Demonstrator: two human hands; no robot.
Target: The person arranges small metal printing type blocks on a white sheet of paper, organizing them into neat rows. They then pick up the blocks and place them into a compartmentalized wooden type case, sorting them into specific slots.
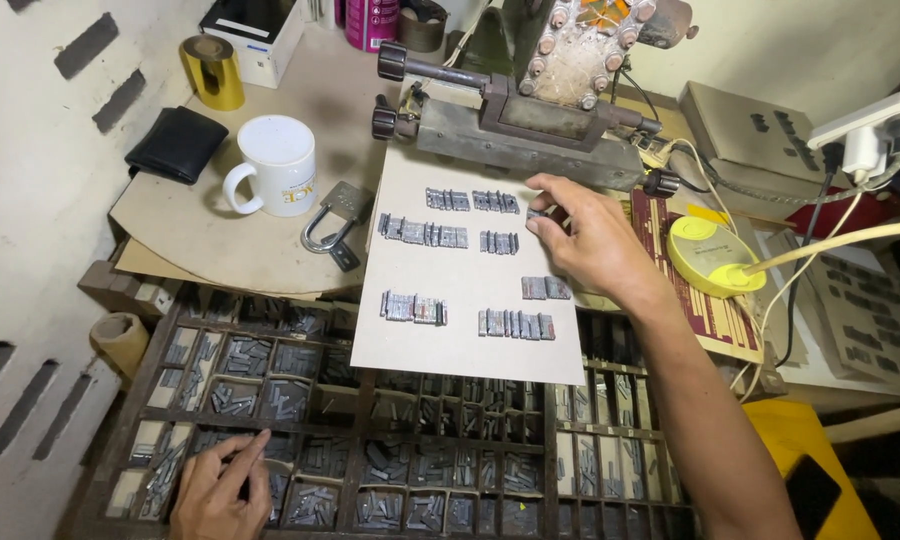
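Observation:
My right hand (592, 238) reaches over a grey cardboard sheet (470, 350), its fingertips pinched on a small metal type piece (537, 213) near the sheet's upper right. Several short rows of metal type pieces (422, 232) lie on the sheet in two columns. My left hand (218, 487) rests low at the left on a wooden type case (360, 440) with many small compartments of grey metal pieces; its fingers point into one compartment, and I cannot see whether it holds anything.
A metal press (515, 110) stands behind the sheet. To the left are a white mug (273, 165), a padlock (332, 222), a black wallet (178, 143) and a gold roll (213, 72). A yellow device (708, 256) with cables lies at right.

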